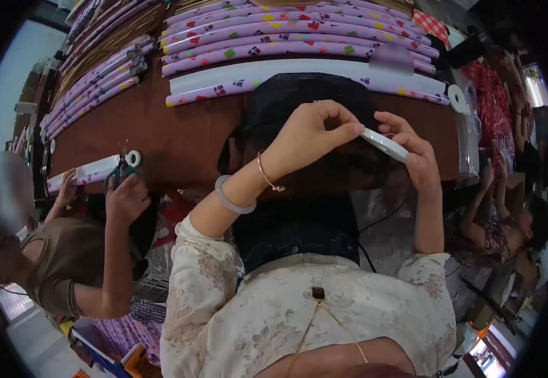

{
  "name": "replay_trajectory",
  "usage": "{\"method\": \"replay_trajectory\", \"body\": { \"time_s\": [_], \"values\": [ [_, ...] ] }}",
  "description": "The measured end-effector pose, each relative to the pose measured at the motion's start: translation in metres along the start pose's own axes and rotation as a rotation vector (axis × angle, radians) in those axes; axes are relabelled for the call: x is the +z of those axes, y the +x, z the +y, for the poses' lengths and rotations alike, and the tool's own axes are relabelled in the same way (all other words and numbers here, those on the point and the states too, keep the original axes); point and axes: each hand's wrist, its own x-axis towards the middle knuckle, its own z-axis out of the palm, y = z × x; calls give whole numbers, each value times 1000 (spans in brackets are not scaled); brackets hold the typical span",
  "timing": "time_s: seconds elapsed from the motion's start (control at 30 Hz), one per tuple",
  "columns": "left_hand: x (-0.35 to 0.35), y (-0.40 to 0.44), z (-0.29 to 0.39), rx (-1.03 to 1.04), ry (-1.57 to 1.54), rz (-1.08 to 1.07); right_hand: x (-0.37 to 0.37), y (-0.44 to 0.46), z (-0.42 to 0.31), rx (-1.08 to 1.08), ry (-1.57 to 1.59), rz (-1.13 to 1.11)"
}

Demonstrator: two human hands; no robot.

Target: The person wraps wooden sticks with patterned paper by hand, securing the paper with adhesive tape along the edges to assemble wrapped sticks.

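Note:
A thin white roll of tape (384,146), seen nearly edge-on, is held between my two hands above a black item with a mesh top. My left hand (318,135) is closed, its thumb and index finger pinching the roll's left end, possibly the tape's loose end. At the roll's right end, the thumb and fingers of my right hand (417,151) are wrapped around it. Beyond my hands lies a purple patterned wrapping roll (223,89), its white underside showing. Another white tape roll (455,99) stands by that roll's right end.
Several purple rolls (299,45) lie stacked along the back of the brown table (179,129). The black mesh-topped item (308,94) sits in front of me. At left, a co-worker's hand (127,198) holds green-handled scissors (122,170) beside another roll. More people sit at right.

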Motion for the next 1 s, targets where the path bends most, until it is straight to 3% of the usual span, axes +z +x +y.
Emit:
{"method": "replay_trajectory", "body": {
  "time_s": [0.1, 0.17, 0.33, 0.4, 0.53, 0.57, 0.63, 0.67, 0.77, 0.83, 0.87, 0.97, 1.0],
  "values": [
    [-5, -17, 9, 2, 21, 48, 7, 5, -6, 20, -16, -28],
    [-13, -31, 18, -35, -83, 25, 14, 8, -9, 307, 218, -27],
    [-38, -59, 17, -41, -116, 57, 23, 15, -8, 428, 189, -267],
    [-51, -70, 17, -45, -160, 90, 27, 18, -8, 622, 317, -350],
    [-83, -91, 9, -39, 3, 264, 30, 35, -15, 432, 259, -453],
    [-96, -93, 5, -7, 157, 321, 30, 38, -17, 504, 251, -312],
    [-116, -96, -3, 39, 370, 455, 9, 69, -20, 353, 169, -525],
    [-124, -92, -7, 37, 428, 535, 6, 77, -18, 423, 238, -277],
    [-159, -73, -35, 59, 565, 701, -12, 120, 8, 324, 173, -150],
    [-183, -61, -54, 24, 612, 785, -21, 161, 23, 237, 42, -285],
    [-191, -54, -63, 21, 613, 789, -21, 179, 26, 295, -51, -310],
    [-213, -36, -84, -184, 716, 833, 9, 205, 44, 491, -3, 7],
    [-219, -34, -91, -188, 714, 841, 7, 213, 48, 507, -64, -131]
  ]
}}
